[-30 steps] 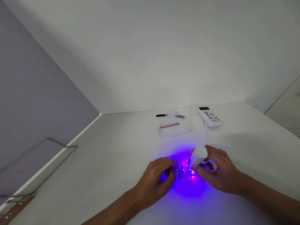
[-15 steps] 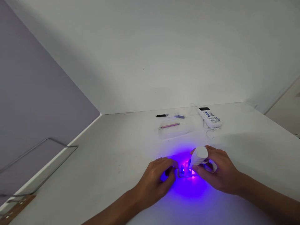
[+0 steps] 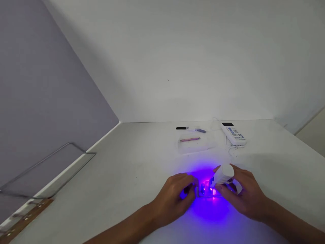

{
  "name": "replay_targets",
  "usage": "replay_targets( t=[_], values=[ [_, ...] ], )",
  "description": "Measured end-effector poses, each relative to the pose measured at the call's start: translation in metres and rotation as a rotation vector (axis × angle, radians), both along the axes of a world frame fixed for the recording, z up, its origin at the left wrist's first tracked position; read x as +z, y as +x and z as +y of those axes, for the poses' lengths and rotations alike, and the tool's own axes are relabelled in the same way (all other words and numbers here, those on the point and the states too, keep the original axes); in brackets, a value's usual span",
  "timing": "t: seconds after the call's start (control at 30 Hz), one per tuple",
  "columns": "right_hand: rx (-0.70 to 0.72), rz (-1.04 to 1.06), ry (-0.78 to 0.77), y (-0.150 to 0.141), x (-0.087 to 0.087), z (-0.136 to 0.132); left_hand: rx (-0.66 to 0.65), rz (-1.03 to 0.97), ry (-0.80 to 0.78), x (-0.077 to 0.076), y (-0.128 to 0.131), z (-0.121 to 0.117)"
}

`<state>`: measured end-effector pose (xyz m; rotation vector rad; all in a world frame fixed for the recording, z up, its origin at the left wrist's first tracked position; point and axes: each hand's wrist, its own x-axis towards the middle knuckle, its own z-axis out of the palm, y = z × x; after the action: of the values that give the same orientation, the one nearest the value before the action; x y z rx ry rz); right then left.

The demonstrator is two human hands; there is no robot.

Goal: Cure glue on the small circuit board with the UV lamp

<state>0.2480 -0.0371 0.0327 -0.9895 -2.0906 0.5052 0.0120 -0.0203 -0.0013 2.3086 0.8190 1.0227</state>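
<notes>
My right hand (image 3: 243, 193) grips a small white UV lamp (image 3: 223, 174), tilted with its lit end down towards the table. Violet-blue light spreads over the surface beneath it. Within the glow lies a small clear flat piece (image 3: 207, 195) with a thin edge; glare hides its details. At the left end of this piece, my left hand (image 3: 177, 193) has its thumb and forefinger curled in a pinch on the edge. The fingertips of both hands are close together, with the brightest pink spots between them.
Behind the hands, a pink pen (image 3: 190, 139) rests on a clear plastic sheet (image 3: 195, 148). Farther back lie a black-handled tool (image 3: 181, 128) and a small grey-blue piece (image 3: 201, 130). A white power bank (image 3: 233, 134) with a cable is to the right. A bent metal wire frame (image 3: 73, 174) stands left.
The whole view has shifted slightly, so the table and hands appear a little farther right and lower. Both hands keep their holds, and the lamp stays lit over the clear piece.
</notes>
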Motion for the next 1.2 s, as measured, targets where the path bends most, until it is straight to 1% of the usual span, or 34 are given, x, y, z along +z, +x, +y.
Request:
replay_targets(
  t=[0.13, 0.3, 0.5, 0.63, 0.73, 0.93, 1.2],
  values=[
    [-0.050, -0.017, 0.076, 0.001, -0.001, 0.000, 0.004, 0.004, 0.006, -0.001, 0.001, 0.002],
    [-0.070, -0.036, 0.082, 0.002, -0.003, 0.001, 0.038, 0.044, 0.027, -0.003, 0.000, 0.005],
    [-0.098, 0.003, 0.039, 0.003, -0.010, -0.001, 0.078, 0.057, 0.055, -0.009, 0.000, 0.010],
    [-0.096, 0.026, -0.012, 0.004, -0.014, -0.001, 0.083, 0.102, 0.083, -0.009, -0.001, 0.011],
    [-0.090, 0.035, -0.036, 0.003, -0.011, 0.001, 0.097, 0.129, 0.097, -0.007, -0.002, 0.012],
    [-0.127, 0.030, -0.019, 0.002, -0.004, 0.002, 0.104, 0.139, 0.135, -0.007, -0.003, 0.013],
    [-0.091, 0.014, -0.084, 0.003, -0.006, 0.001, 0.089, 0.139, 0.142, -0.008, -0.004, 0.015]
  ],
)
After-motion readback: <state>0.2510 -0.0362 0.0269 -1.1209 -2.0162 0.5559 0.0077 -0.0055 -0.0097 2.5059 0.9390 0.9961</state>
